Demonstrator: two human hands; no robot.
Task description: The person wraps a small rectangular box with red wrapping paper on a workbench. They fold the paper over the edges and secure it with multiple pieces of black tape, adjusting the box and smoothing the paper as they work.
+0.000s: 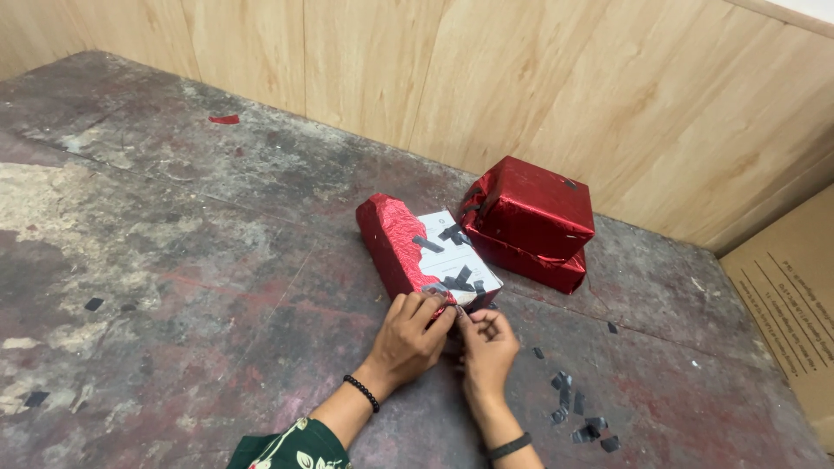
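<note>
- the half-wrapped box (pixel 423 251) lies just ahead of my fingers, its long axis running away and to the left on the worktop (pixel 174 260).
- my left hand (pixel 410 339) presses its near red corner; my right hand (pixel 486 347) pinches something small there, too small to tell.
- i count three wrapped boxes: this one and two stacked red boxes (pixel 532 221) beside it.

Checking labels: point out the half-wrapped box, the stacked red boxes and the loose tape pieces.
half-wrapped box (pixel 395 239): head view, red-papered side.
stacked red boxes (pixel 534 213): head view, top box's face.
loose tape pieces (pixel 580 420): head view, cluster's middle.
</note>
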